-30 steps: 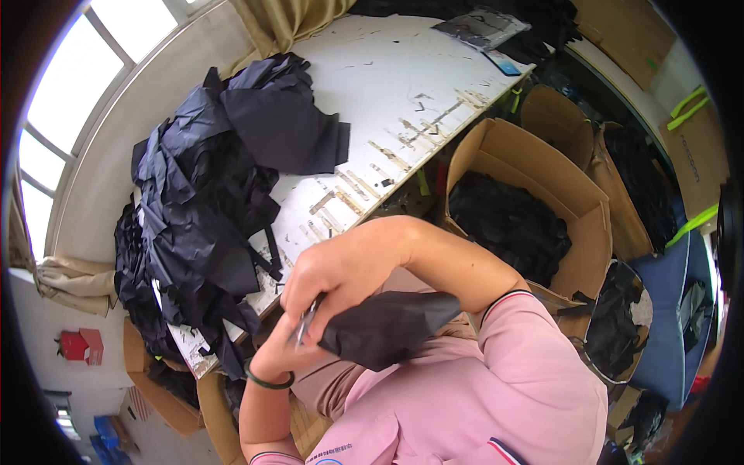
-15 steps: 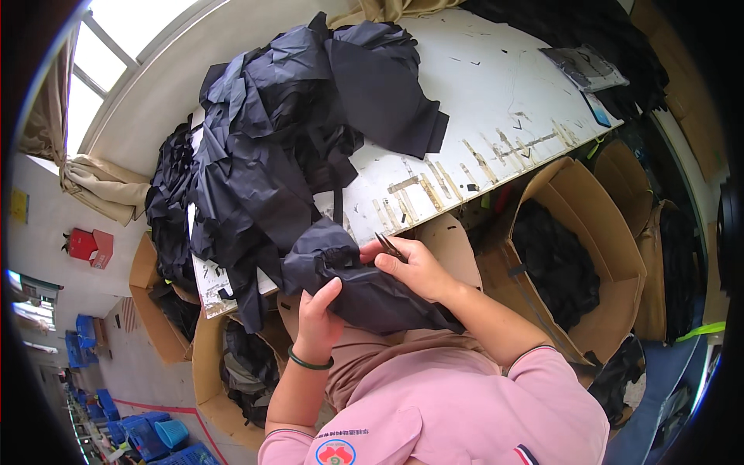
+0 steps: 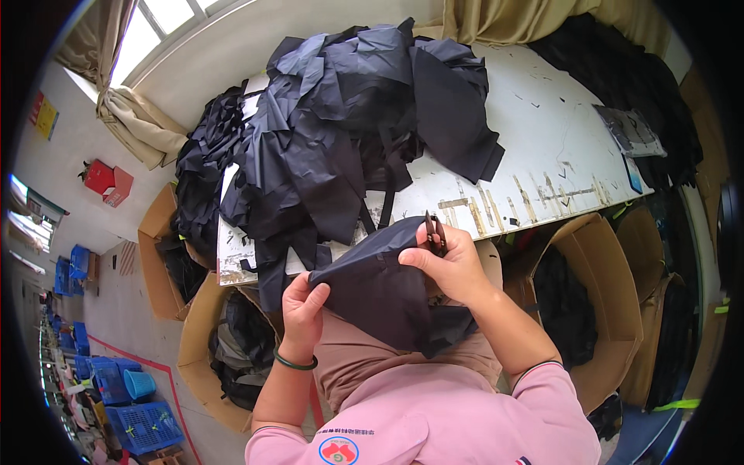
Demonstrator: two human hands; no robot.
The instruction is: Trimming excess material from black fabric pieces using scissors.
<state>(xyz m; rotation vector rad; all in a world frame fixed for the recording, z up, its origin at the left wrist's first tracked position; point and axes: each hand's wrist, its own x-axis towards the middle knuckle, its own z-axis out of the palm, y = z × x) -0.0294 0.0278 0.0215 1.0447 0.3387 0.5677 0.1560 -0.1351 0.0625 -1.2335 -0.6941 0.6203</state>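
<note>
A dark, thin fabric piece point(image 3: 370, 288) is stretched between my two hands above my lap, at the table's near edge. My left hand point(image 3: 304, 308) pinches its left corner between thumb and fingers, and a dark bangle circles that wrist. At the upper right edge of the cloth, my right hand point(image 3: 451, 265) grips it with the thumb on top. Small dark thread snips point(image 3: 435, 232) are tucked in that same hand, tips pointing up past the fingers. The cloth's lower right part hangs in folds over my lap.
A large heap of black fabric pieces point(image 3: 333, 116) covers the left of the white table point(image 3: 535, 116). A plastic-wrapped packet point(image 3: 629, 130) and a phone-like item point(image 3: 632, 175) lie at its right. Cardboard boxes point(image 3: 601, 310) with black cloth stand right; another box point(image 3: 198, 349) stands left.
The bunched cloth is now spread out and taut. My left hand has shifted to its left corner, and my right hand has moved up and away. The whole view has turned slightly.
</note>
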